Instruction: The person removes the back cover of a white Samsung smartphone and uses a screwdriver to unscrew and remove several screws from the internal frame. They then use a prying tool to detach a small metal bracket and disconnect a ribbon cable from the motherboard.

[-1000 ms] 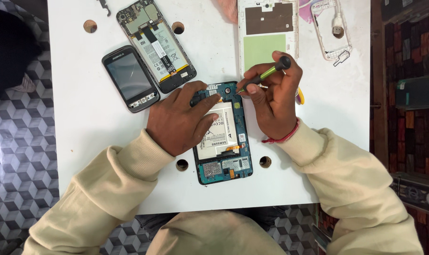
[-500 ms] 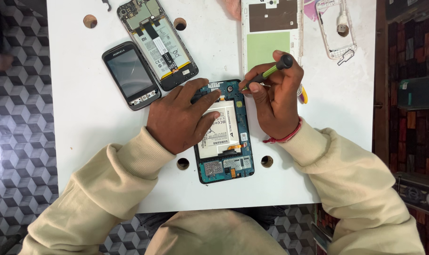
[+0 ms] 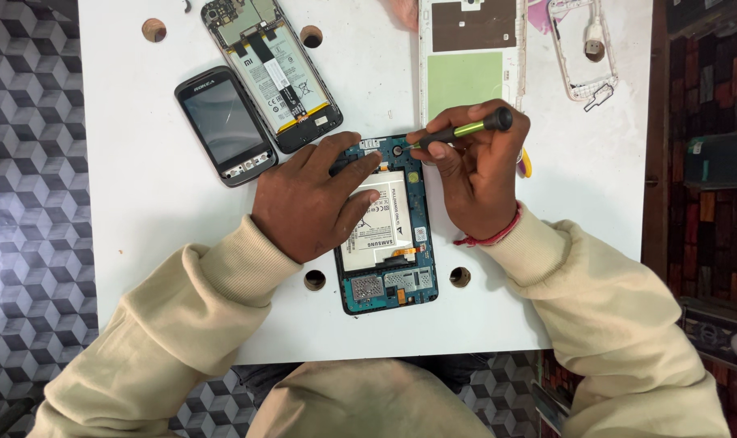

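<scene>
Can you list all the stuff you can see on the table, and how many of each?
opened phone: 1, blue board with white battery, middle of table, under both hands
screwdriver: 1, green and black, tip at the opened phone's top edge
second opened phone: 1, black frame with pale battery, top left
small phone: 1, black with dark screen, left of the second opened phone
back cover: 1, white with green and brown patches, top middle
clear case: 1, see-through, top right
table: 1, white, with round holes
left hand: 1, flat on the opened phone
right hand: 1, holding the screwdriver, red thread at wrist
</scene>
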